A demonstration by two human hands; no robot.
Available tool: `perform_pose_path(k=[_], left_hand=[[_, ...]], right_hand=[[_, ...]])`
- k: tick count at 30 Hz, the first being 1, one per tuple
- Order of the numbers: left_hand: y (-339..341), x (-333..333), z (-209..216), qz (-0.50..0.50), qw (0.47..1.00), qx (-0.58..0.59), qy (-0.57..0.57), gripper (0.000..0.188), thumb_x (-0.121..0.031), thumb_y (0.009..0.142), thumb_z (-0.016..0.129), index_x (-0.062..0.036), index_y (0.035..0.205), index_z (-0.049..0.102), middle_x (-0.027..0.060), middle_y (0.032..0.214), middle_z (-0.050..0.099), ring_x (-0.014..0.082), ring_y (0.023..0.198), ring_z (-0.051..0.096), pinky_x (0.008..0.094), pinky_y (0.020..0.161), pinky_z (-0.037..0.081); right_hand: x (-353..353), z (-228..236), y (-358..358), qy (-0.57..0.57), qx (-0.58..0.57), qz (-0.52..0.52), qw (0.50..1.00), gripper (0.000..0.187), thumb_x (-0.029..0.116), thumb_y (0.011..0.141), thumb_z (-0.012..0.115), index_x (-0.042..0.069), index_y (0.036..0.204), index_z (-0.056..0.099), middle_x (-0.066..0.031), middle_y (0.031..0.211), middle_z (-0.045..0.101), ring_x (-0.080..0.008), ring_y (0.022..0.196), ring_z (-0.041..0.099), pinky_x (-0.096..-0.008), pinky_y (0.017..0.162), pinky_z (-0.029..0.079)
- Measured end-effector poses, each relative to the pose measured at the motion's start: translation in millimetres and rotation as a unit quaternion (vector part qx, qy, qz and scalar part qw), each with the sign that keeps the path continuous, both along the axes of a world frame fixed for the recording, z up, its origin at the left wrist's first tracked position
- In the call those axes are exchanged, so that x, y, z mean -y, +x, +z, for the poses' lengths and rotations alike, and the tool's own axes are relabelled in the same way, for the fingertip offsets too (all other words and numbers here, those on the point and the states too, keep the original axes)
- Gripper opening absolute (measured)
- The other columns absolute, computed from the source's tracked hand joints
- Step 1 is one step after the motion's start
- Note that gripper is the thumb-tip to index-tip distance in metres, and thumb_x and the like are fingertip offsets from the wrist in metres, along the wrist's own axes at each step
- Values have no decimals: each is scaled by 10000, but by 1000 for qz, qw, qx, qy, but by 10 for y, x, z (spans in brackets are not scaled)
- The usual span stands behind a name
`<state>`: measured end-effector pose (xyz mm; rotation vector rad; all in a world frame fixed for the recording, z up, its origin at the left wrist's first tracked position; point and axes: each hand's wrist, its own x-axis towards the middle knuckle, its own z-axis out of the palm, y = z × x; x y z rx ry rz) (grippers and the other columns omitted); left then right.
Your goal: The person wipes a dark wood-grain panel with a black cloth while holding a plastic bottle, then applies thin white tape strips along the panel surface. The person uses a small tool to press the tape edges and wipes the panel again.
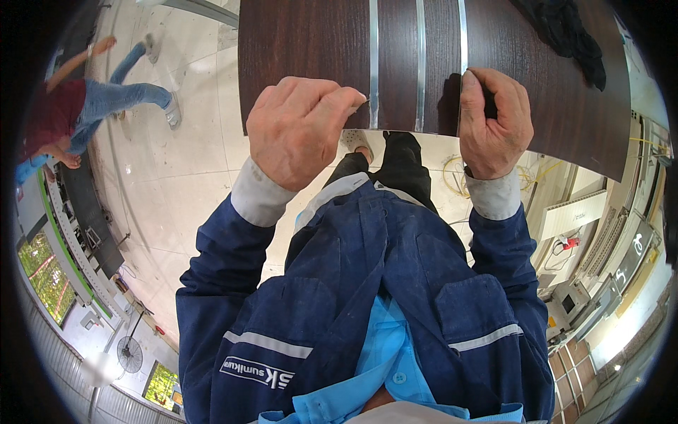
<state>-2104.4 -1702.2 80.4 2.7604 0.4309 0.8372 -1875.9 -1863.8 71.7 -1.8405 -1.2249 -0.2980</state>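
Observation:
A dark brown wood-grain panel (311,42) lies in front of me, with three thin silvery strips running across it toward its near edge. My left hand (300,127) is closed in a pinch beside the left strip (374,63). A tiny dark sliver shows at its fingertips, too small to name. The middle strip (420,71) lies between my hands, untouched. On the right strip (463,32), the thumb and forefinger of my right hand (494,124) are pinched together. Whatever they hold is hidden by the fingers, along with the strip's near end.
A crumpled black cloth (565,35) rests on the panel's far right. To the left, a person in jeans (120,102) is on the tiled floor (191,141). Yellow cable (455,177) coils below the panel. Long profiles and a white panel (575,214) stand at right.

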Motion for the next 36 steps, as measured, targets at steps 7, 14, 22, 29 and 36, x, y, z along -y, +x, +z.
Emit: perform_pose_path(k=[7, 14, 22, 29, 36], left_hand=[[67, 25, -64, -5, 1000, 15, -9, 88, -133, 912, 837, -151, 997, 849, 34, 921, 788, 215, 825, 726, 351, 660, 536], [61, 16, -67, -2, 1000, 9, -9, 97, -126, 910, 837, -146, 1004, 847, 34, 926, 789, 216, 836, 731, 352, 671, 540], [78, 25, -53, -1, 1000, 24, -8, 134, -120, 881, 839, -152, 1011, 842, 19, 932, 785, 210, 846, 728, 351, 678, 525], [81, 33, -46, 0, 1000, -1, -22, 111, -135, 894, 836, -159, 1001, 848, 8, 932, 786, 209, 837, 719, 360, 698, 522], [62, 6, -80, -13, 1000, -3, -16, 80, -151, 927, 827, -159, 1004, 846, 22, 930, 786, 209, 843, 722, 364, 679, 524]], right_hand=[[22, -71, 113, 4, 6, 5, 1000, 95, 133, 936, 810, 72, 1007, 793, -89, 945, 788, -269, 858, 732, -381, 784, 572], [12, -54, 91, -1, 8, -1, 1000, 90, 126, 930, 807, 71, 1000, 795, -89, 941, 787, -273, 854, 731, -381, 786, 571], [5, -63, 102, 4, 10, 1, 1000, 92, 123, 926, 810, 67, 997, 793, -92, 947, 790, -278, 858, 731, -382, 798, 567], [29, -90, 128, -2, 19, 2, 1000, 100, 137, 931, 811, 75, 1007, 794, -87, 948, 792, -271, 851, 733, -377, 791, 570], [18, -97, 118, -3, 22, 0, 1000, 96, 148, 936, 808, 78, 1001, 793, -81, 936, 789, -265, 845, 735, -379, 783, 573]])
